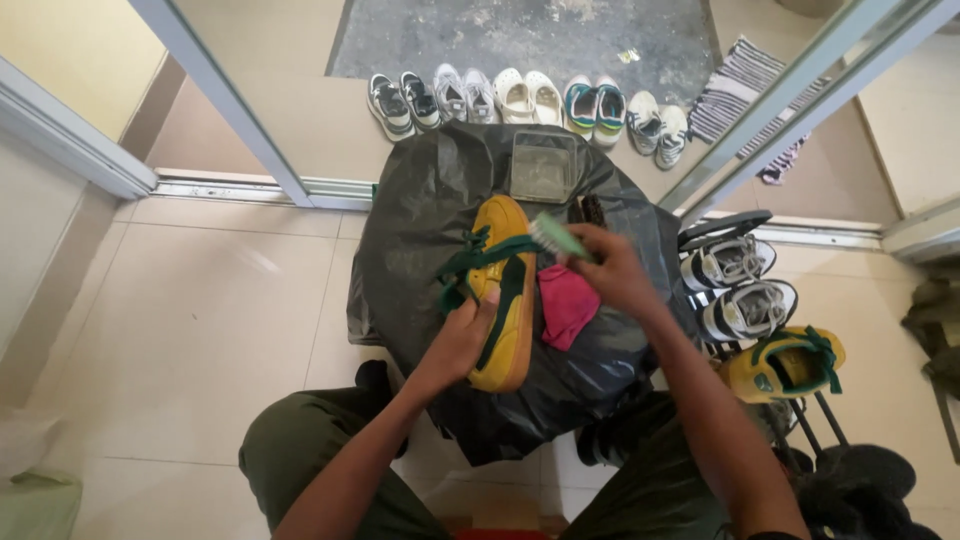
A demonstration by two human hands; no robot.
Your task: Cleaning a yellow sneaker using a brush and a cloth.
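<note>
Left hand: my left hand [462, 338] holds the yellow shoe [503, 290] by its side. My fingers wrap around it, so my grip is closed on the shoe.
Right hand: my right hand [612, 268] is closed tight around a green brush [556, 240]. The brush is at the top edge of the shoe; I cannot tell if it touches.
Yellow shoe: it lies on the black plastic bag [420, 250], toe pointing away from me. It has green laces and a green stripe.
Pink cloth: the pink cloth [566, 305] lies on the bag just beside the shoe, under my right hand.
Clear box: a clear box [543, 166] sits at the far end of the bag.
Other yellow shoe: the other yellow shoe [785, 364] sits on my right, well apart from the first one.
White sneakers: two white sneakers [738, 285] with black stripes rest just behind it.
Row of shoes: a row of shoes [525, 100] stands past the bag, near the grey mat [520, 35].
Floor: the tile floor [220, 300] is pale.
</note>
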